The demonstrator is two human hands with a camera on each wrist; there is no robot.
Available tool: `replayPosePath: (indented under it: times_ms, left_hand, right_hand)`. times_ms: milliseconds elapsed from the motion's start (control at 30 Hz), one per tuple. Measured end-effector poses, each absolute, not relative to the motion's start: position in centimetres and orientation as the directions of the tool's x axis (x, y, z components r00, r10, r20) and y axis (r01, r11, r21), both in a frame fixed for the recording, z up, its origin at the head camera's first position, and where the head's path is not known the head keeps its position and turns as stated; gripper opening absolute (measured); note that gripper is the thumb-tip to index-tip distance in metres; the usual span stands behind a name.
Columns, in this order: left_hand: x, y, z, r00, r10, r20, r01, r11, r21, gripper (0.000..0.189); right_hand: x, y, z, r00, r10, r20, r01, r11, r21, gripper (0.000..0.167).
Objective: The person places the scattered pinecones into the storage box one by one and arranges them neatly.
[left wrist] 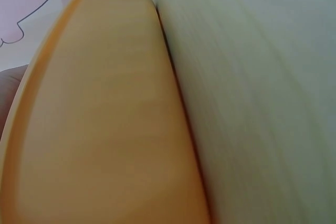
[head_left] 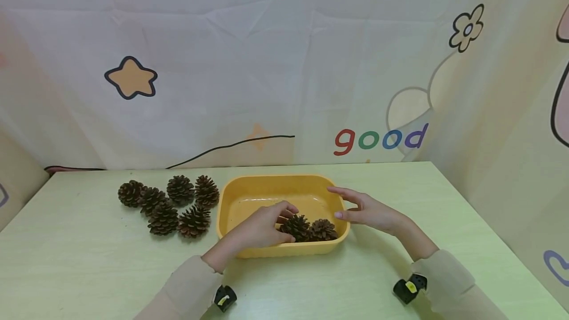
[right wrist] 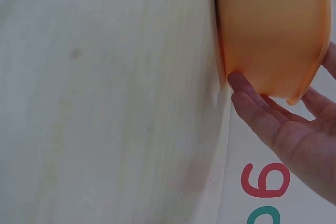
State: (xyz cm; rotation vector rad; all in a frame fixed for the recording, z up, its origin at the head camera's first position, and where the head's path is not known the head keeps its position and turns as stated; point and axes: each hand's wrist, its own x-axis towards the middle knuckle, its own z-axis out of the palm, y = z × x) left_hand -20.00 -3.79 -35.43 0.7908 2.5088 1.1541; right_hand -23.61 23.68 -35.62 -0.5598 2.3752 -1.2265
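A yellow plastic basin (head_left: 275, 250) sits on the table. My left hand (head_left: 262, 225) reaches over its near wall, thumb and fingers curled about a brown pine cone (head_left: 297, 228) at the bottom. Beside that cone, in the near right corner, lies a second pine cone (head_left: 323, 230). At the basin's right end, my right hand (head_left: 371, 211) holds the rim. The right wrist view shows fingers (right wrist: 257, 111) of that hand against the outer wall, with the thumb up by the rim. Only the basin's outer side (left wrist: 105, 103) fills most of the left wrist view; the held cone is hidden there.
Left of the basin, several pine cones (head_left: 163, 219) lie grouped on the pale green table (head_left: 89, 260), the nearest right by the basin's left wall. A printed curtain (head_left: 222, 63) hangs behind the table's back edge.
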Motion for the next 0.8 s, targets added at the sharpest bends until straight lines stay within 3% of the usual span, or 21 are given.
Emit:
replayPosePath:
  times_ms: [800]
  left_hand:
    - [-19.3,-7.4,-34.0,-0.865,0.492,0.097,0.354,0.462,0.813,0.045]
  right_hand:
    - [-23.7,23.8,-35.7,-0.830,-0.535,-0.157,-0.181,0.525,-0.832,0.065]
